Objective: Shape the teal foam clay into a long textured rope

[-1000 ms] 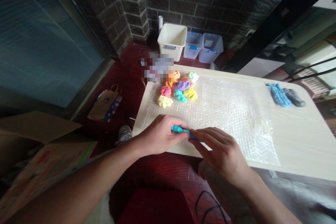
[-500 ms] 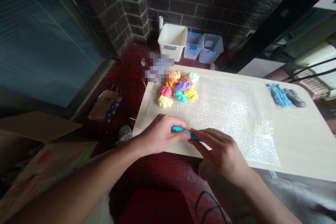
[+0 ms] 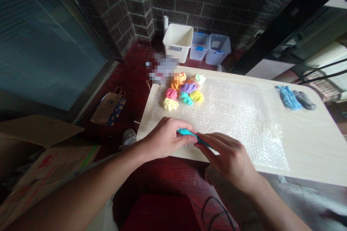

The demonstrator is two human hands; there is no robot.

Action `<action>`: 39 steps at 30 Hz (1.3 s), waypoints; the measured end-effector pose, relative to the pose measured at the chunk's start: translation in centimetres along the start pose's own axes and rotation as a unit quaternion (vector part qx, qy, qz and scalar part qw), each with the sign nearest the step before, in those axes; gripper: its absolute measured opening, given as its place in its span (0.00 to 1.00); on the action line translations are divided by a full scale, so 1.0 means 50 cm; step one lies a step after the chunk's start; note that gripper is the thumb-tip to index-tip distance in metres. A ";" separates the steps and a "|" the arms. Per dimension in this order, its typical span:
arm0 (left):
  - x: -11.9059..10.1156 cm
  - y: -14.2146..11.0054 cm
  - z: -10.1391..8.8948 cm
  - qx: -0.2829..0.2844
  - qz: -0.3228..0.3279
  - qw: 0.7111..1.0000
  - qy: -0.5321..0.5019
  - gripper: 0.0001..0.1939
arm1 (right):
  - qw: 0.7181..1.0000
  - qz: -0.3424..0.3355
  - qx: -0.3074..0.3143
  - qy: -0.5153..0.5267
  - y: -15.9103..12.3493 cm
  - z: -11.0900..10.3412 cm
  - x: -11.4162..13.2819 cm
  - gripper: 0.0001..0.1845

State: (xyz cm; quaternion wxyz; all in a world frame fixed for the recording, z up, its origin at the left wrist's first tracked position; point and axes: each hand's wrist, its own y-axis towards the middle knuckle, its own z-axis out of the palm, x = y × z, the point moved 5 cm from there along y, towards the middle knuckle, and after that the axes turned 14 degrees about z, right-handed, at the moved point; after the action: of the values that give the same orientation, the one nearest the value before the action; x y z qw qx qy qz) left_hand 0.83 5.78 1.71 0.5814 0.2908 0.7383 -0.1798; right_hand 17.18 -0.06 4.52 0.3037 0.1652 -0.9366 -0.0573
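Between my two hands, just above the near edge of the table, is a turquoise strip of soft, clay-like material (image 3: pixel 184 131). My left hand (image 3: pixel 169 137) pinches its left end between thumb and fingers. My right hand (image 3: pixel 225 151) grips the other end, with the fingertips of both hands meeting near its middle. Fingers cover much of the strip. Beyond my hands, several crumpled soft lumps lie grouped on bubble wrap (image 3: pixel 238 115): among them a pale yellow lump (image 3: pixel 170 104), a red lump (image 3: pixel 171 94), a purple lump (image 3: pixel 189 87) and a turquoise lump (image 3: pixel 186 98).
The light wooden table (image 3: pixel 306 140) bears a blue textured bundle (image 3: pixel 290 97) and a grey bundle (image 3: pixel 305 100) at right. Behind it stand a white bin (image 3: pixel 177 39) and two clear tubs. A paper bag (image 3: pixel 107 106) and an open cardboard box (image 3: pixel 48 169) are at left.
My hands stay almost in place, still gripping the turquoise strip. Slightly more of it shows between my fingers.
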 end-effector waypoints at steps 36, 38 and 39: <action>0.009 -0.002 -0.005 -0.040 0.025 0.996 -0.080 0.10 | 0.995 0.065 0.002 0.073 0.002 -0.010 -0.017 0.09; 0.005 0.000 -0.004 -0.070 0.039 0.988 -0.130 0.18 | 0.990 0.099 0.011 0.100 0.003 -0.013 -0.022 0.10; 0.004 0.001 -0.003 -0.087 0.044 0.981 -0.167 0.25 | 0.985 0.123 0.010 0.124 0.004 -0.014 -0.025 0.10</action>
State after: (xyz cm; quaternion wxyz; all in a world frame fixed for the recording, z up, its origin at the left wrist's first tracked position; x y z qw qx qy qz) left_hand 0.72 5.94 1.54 0.7264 0.2373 0.6305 -0.1356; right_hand 18.49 0.58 4.44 0.4201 0.0581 -0.9056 0.0108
